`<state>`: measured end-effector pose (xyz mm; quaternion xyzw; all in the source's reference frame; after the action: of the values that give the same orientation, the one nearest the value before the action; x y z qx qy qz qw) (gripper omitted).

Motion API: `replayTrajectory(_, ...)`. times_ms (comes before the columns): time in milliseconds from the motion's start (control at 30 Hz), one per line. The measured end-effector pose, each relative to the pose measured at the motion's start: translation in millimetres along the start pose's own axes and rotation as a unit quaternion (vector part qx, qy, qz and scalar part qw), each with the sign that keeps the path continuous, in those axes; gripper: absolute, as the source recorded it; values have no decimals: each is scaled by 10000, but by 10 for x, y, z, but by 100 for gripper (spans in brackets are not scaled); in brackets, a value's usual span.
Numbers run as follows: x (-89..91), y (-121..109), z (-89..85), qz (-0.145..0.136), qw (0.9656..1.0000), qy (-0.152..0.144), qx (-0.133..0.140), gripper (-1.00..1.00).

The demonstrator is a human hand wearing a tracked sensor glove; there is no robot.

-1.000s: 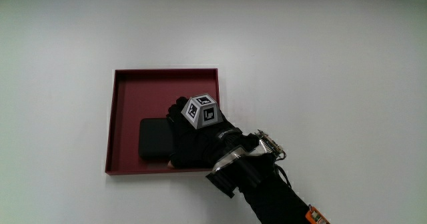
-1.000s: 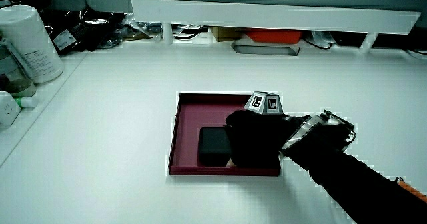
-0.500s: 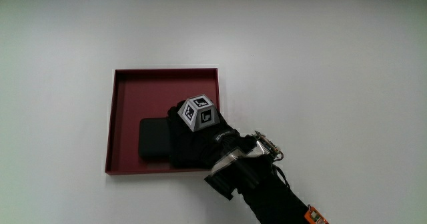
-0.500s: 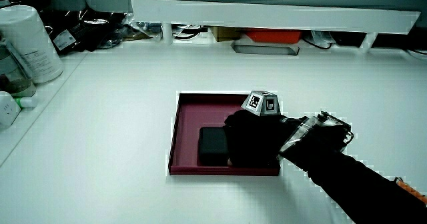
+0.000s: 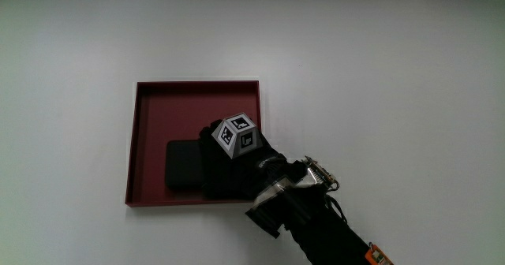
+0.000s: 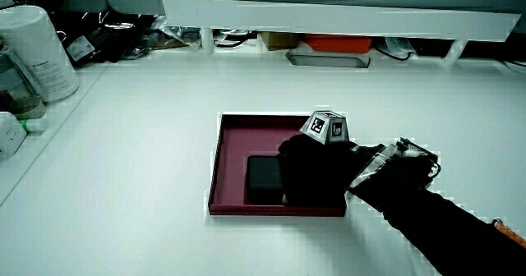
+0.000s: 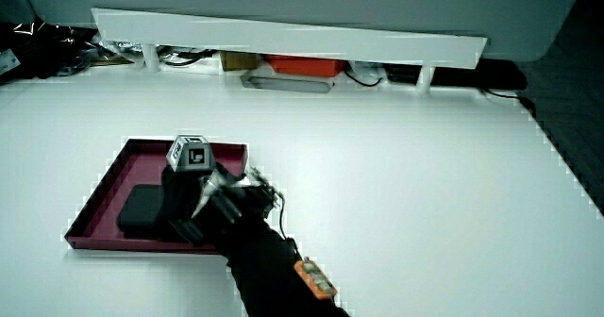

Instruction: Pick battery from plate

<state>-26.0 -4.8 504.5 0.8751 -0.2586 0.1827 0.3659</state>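
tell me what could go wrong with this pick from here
The black battery lies flat in the dark red plate, close to the plate's wall nearest the person, so fingers may struggle to get under it and could knock that wall. The hand covers one end of the battery, hiding the grip; if it is shallow, the battery might slip or drag the plate along.

Hands (image 5: 229, 169) hide part of battery (image 5: 183, 166); forearm cut off.
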Motion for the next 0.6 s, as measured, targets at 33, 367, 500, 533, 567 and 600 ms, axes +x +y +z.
replayTrajectory(33, -4, -16, 17, 19, 10000, 23, 38, 100)
replayTrajectory(367, -40, -241, 425, 260, 9991, 79, 317, 100)
replayTrajectory(500, -20, -405, 650, 338, 9981, 151, 501, 100)
replayTrajectory(533, 26, -410, 655, 371, 9981, 170, 464, 100)
replayTrajectory(567, 40, -450, 699, 347, 9979, 138, 533, 100)
replayTrajectory(600, 53, -495, 750, 324, 9976, 97, 605, 100)
